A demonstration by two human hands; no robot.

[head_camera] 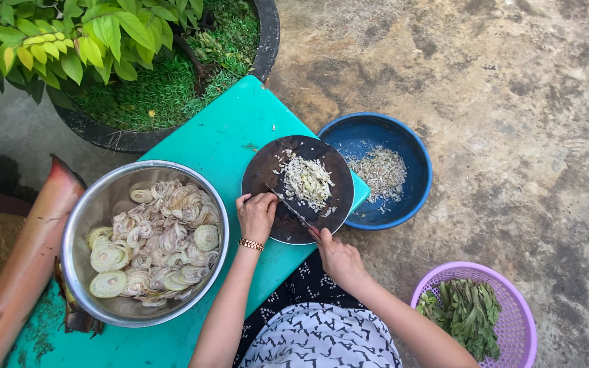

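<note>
A round dark chopping board lies at the edge of a teal table, with a pile of pale chopped shreds on it. My right hand is closed around the handle of a knife whose blade lies across the board beside the pile. My left hand, with a gold bracelet on the wrist, rests fingers-down on the board's near edge, next to the blade.
A steel bowl holds sliced banana-blossom rings in water. A blue bowl with chopped bits sits on the concrete ground. A purple basket holds green leaves. A reddish blossom bract and a black planter stand left.
</note>
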